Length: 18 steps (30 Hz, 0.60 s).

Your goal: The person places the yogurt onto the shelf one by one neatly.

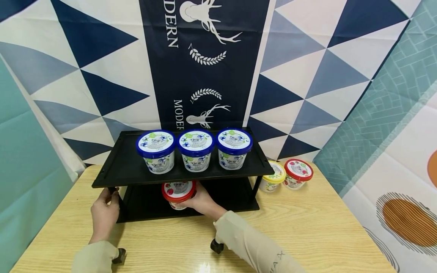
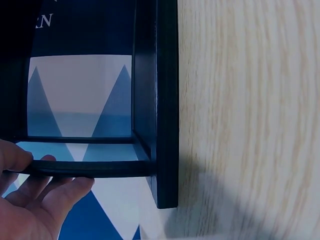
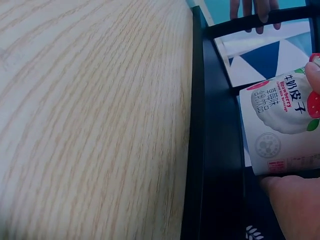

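A black two-tier shelf (image 1: 117, 163) stands on the wooden table. My left hand (image 1: 104, 214) grips its left front post (image 2: 115, 169), thumb on one side and fingers on the other in the left wrist view. With my right hand (image 1: 203, 200) I hold a red-lidded strawberry cup (image 1: 177, 190) at the lower tier, beneath the upper board. In the right wrist view the white side of that cup (image 3: 277, 125) shows its strawberry print; whether its base touches the lower board I cannot tell.
Three blue-lidded cups (image 1: 196, 149) stand in a row on the upper tier. Right of the shelf, a yellow-lidded cup (image 1: 273, 176) and another red-lidded cup (image 1: 298, 173) sit on the table (image 1: 307, 227). A patterned cloth (image 1: 290, 76) hangs behind.
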Available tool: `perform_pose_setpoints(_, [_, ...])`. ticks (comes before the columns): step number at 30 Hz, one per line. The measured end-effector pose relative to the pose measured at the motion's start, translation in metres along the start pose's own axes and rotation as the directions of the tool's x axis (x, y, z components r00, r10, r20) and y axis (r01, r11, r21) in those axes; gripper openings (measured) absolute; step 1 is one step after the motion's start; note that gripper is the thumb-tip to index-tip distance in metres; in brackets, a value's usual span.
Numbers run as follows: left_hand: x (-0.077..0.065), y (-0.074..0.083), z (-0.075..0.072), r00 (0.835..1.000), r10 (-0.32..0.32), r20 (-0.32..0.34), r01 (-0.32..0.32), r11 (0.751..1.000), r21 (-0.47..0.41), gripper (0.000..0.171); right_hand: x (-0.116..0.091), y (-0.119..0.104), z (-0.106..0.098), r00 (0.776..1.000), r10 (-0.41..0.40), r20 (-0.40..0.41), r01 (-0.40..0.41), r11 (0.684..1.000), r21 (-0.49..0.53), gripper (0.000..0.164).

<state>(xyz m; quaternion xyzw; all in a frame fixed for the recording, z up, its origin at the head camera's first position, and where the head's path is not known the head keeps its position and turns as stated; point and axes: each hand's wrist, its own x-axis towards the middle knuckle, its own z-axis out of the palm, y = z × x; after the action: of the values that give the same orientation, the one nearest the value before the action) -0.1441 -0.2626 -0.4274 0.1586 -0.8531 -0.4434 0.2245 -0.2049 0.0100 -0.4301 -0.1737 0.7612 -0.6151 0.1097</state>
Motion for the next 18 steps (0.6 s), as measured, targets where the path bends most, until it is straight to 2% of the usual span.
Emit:
perform_pose_setpoints(11, [0.001, -0.001, 0.001, 1.0, -0.012, 0.005, 0.011, 1.0, 0.011, 0.029, 0.004, 0.001, 0.008, 1.0, -0.002, 0.015, 0.002, 0.999, 0.043, 0.085])
perform_pose_setpoints(18, [0.0, 0.0, 0.0, 1.0, -0.002, -0.002, 0.002, 1.0, 0.009, 0.027, 0.007, 0.005, 0.014, 1.0, -0.006, 0.015, 0.006, 1.0, 0.03, 0.082])
